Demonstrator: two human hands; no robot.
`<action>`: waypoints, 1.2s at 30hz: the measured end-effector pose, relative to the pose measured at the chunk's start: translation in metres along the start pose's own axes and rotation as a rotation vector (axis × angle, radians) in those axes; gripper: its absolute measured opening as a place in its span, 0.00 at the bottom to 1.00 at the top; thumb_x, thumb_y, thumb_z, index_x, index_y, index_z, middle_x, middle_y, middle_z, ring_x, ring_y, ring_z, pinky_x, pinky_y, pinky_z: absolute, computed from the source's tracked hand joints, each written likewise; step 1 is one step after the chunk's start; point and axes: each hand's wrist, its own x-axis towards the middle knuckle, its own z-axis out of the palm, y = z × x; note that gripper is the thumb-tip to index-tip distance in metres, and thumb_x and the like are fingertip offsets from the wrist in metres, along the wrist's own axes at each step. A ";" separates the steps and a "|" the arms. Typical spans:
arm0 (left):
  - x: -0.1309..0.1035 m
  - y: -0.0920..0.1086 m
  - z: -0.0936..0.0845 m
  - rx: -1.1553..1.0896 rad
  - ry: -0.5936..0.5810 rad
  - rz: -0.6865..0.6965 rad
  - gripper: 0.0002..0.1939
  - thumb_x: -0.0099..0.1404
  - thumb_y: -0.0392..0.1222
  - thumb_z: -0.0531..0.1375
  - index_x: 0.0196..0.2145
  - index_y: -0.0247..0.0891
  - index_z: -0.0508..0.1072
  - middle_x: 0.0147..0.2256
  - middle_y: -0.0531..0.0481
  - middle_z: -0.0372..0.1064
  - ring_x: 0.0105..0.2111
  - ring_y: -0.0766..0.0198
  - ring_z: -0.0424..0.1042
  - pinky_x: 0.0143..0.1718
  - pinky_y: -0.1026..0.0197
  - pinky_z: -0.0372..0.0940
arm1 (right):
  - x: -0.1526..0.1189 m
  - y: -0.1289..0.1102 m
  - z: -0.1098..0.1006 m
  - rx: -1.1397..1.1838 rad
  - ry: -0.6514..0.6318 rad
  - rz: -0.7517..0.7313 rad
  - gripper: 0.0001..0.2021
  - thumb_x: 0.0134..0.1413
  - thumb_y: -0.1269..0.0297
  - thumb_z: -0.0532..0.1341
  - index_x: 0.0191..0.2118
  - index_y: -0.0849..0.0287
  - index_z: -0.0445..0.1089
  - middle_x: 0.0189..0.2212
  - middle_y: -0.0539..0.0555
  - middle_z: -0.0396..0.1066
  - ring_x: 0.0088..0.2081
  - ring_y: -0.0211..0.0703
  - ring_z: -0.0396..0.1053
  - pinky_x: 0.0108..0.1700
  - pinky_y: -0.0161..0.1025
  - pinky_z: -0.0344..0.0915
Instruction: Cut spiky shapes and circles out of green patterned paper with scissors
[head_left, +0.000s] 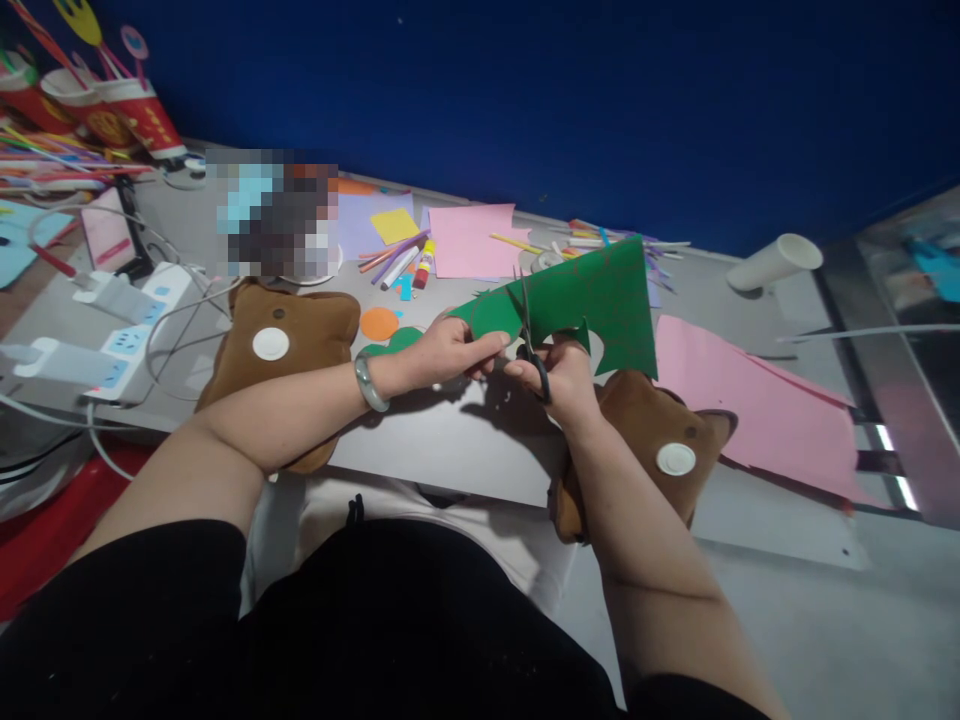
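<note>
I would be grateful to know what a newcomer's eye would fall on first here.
Most likely the bright green sheet at the centre, held by the left hand, with the scissors in the right hand at its edge. Next might come the deep blue wall behind the table, and two brown cushions beneath the forearms.

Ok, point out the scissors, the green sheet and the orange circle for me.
Scissors (526, 336): head view, around the pivot, between blades and handles.
Green sheet (611, 295): head view, on its broad right-hand part.
Orange circle (379, 323): head view, the middle of its face.
</note>
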 end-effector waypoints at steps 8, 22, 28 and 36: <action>0.001 0.003 0.001 -0.010 0.015 -0.019 0.24 0.73 0.48 0.62 0.20 0.35 0.73 0.18 0.52 0.69 0.20 0.72 0.67 0.28 0.67 0.62 | -0.003 -0.013 0.000 0.028 -0.030 0.060 0.42 0.29 0.23 0.75 0.34 0.53 0.61 0.19 0.46 0.55 0.22 0.38 0.53 0.22 0.41 0.50; 0.003 -0.003 0.001 -0.013 0.033 0.019 0.24 0.73 0.45 0.62 0.20 0.34 0.73 0.16 0.51 0.68 0.18 0.72 0.66 0.24 0.68 0.61 | -0.003 -0.016 0.001 0.039 -0.001 0.015 0.42 0.29 0.23 0.75 0.37 0.53 0.61 0.20 0.47 0.58 0.24 0.41 0.57 0.23 0.42 0.55; 0.003 -0.002 0.001 -0.038 0.030 0.034 0.24 0.73 0.45 0.62 0.19 0.34 0.73 0.17 0.50 0.69 0.19 0.72 0.66 0.24 0.68 0.61 | -0.003 -0.017 0.003 0.069 0.005 0.004 0.43 0.27 0.24 0.76 0.38 0.52 0.62 0.20 0.47 0.59 0.24 0.41 0.58 0.22 0.41 0.56; 0.002 0.005 0.000 -0.021 0.051 0.040 0.25 0.73 0.44 0.62 0.18 0.34 0.72 0.16 0.51 0.68 0.18 0.72 0.65 0.23 0.67 0.59 | -0.001 -0.004 0.001 0.014 0.024 -0.036 0.39 0.33 0.24 0.75 0.34 0.52 0.61 0.19 0.46 0.58 0.23 0.40 0.58 0.21 0.41 0.58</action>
